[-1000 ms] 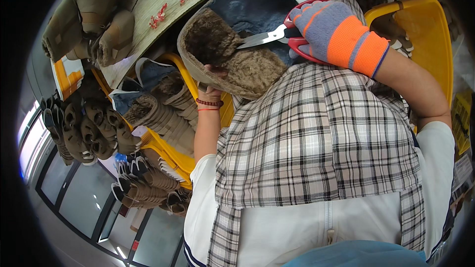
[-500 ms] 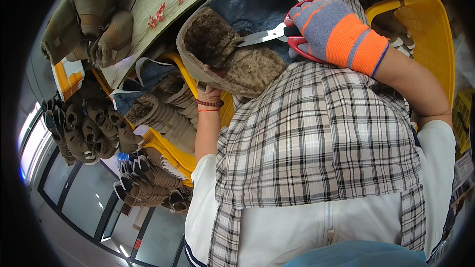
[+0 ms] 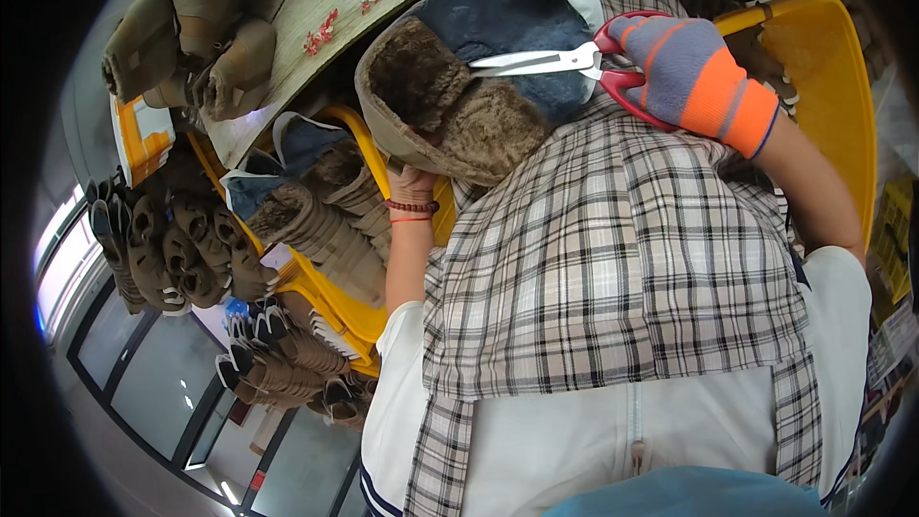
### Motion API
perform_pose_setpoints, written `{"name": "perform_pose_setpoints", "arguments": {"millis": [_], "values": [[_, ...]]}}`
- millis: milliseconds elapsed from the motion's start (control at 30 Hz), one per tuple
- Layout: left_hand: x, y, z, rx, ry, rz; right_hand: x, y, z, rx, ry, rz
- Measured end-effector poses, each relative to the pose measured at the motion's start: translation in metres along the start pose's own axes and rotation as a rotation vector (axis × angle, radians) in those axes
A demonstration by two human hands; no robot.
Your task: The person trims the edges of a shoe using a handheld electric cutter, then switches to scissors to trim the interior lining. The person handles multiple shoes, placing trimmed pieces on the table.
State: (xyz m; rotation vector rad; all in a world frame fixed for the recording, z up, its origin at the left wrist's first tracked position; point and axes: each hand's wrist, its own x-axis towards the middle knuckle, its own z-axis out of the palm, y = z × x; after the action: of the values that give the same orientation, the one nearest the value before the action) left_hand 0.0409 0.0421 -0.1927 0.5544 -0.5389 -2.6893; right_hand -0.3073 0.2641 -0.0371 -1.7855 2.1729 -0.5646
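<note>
A fleece-lined shoe upper (image 3: 500,126) lies tilted against my apron, its brown pile and blue lining turned up. My left hand (image 3: 414,187), bare and wearing a beaded bracelet, grips it from below at the near left edge; most of the fingers are hidden behind it. In a grey and orange glove, my right hand (image 3: 684,72) is closed around the red handles of a pair of scissors (image 3: 536,63). The silver blades lie across the upper, nearly together, their tips near the fold between the two fleece patches.
A table (image 3: 325,0) with several brown uppers (image 3: 206,24) stands at the far left. Stacked uppers (image 3: 321,201) fill a yellow basket (image 3: 330,302) below it. Another yellow basket (image 3: 833,86) stands at right. More shoe pieces (image 3: 182,249) are stacked farther left.
My right hand has moved right with the scissors, and more of the blades now shows, lying more level. My left hand keeps its hold on the upper. The view has shifted slightly.
</note>
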Motion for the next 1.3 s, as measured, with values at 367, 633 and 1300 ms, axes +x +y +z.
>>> {"name": "perform_pose_setpoints", "arguments": {"millis": [367,633,1300], "values": [[0.043,0.014,0.132,0.571,0.161,0.04,0.042,-0.099,0.008,0.991,0.038,0.173],[0.115,0.015,0.241,0.523,-0.253,-0.02,0.021,-0.079,-0.043,0.791,0.57,0.061],[0.285,0.01,0.281,0.178,-0.233,0.295,0.145,0.129,-0.111,1.105,0.406,-0.009]]}}
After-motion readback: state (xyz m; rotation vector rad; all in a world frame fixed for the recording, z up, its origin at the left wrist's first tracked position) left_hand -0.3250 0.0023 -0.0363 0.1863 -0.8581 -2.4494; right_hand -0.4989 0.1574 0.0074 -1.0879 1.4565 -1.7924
